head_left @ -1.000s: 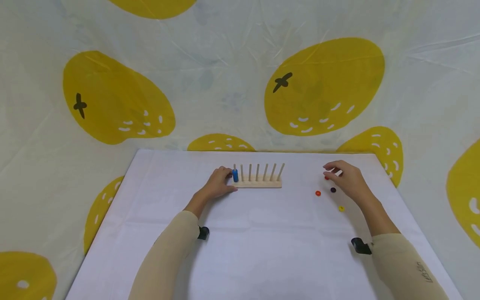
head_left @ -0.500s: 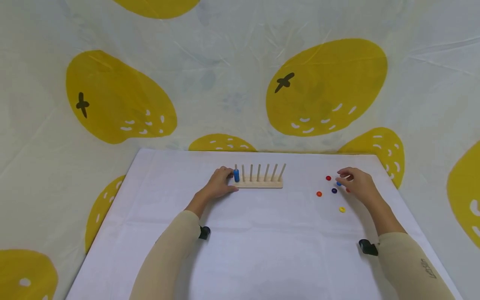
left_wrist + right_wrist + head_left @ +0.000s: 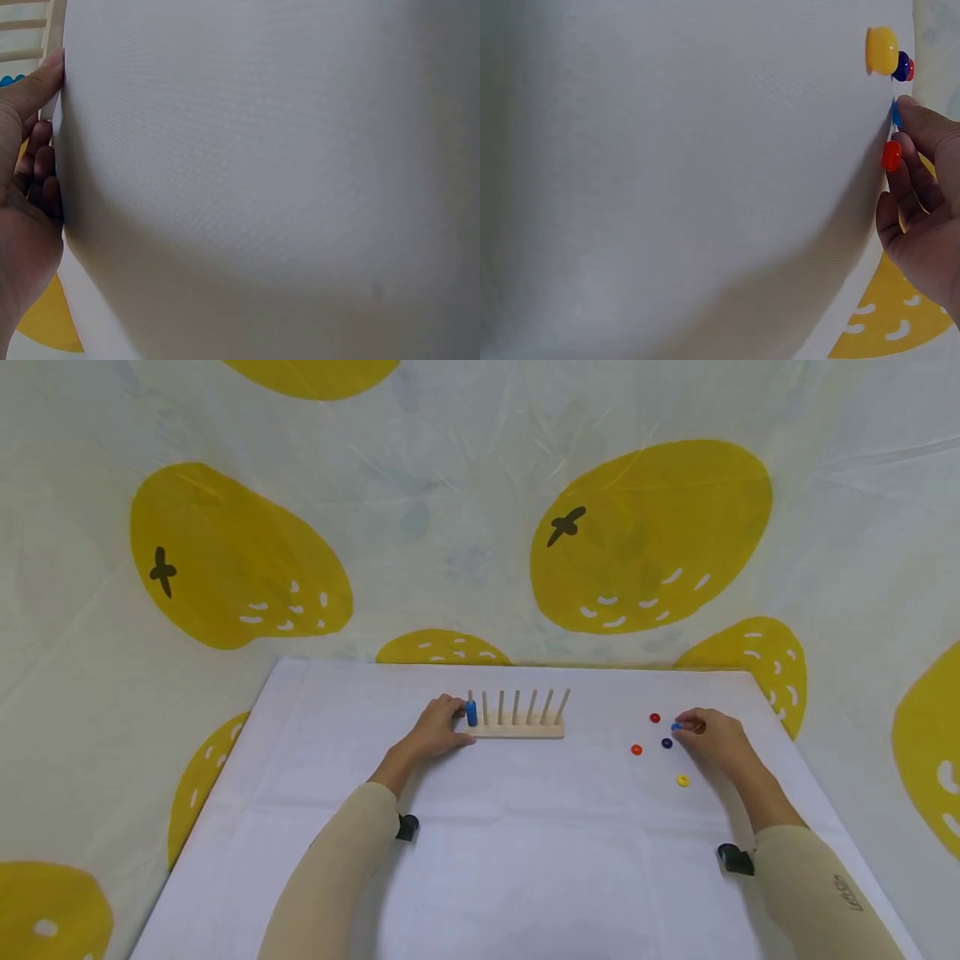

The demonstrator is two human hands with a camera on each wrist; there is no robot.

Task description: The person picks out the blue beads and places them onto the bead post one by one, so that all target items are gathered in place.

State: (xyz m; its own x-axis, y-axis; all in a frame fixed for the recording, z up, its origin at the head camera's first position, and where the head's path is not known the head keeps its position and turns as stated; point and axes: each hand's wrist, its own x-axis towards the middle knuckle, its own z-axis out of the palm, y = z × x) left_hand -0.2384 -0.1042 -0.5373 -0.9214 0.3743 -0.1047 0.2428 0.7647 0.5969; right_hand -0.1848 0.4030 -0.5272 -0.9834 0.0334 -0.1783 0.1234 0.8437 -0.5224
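My left hand (image 3: 438,727) grips the left end of a wooden peg board (image 3: 517,732), thumb in front. Blue beads (image 3: 471,713) are stacked on its leftmost peg; the other upright pegs are bare. Over on the right, my right hand (image 3: 716,742) pinches a blue bead (image 3: 677,727) at the tabletop between thumb and finger. In the right wrist view that blue bead (image 3: 897,114) shows only partly past the thumb. An orange-red bead (image 3: 891,156) lies by the curled fingers there, hidden by the hand in the head view.
Loose beads lie left of and below the right hand: red (image 3: 655,717), dark blue (image 3: 667,743), orange (image 3: 636,749) and yellow (image 3: 683,781). A white cloth covers the table (image 3: 525,877). Behind its far edge hangs a fruit-patterned sheet (image 3: 450,527).
The right hand has moved right and nearer from above the red bead, and its thumb and finger have closed on the blue bead. The left hand stays at the peg board.
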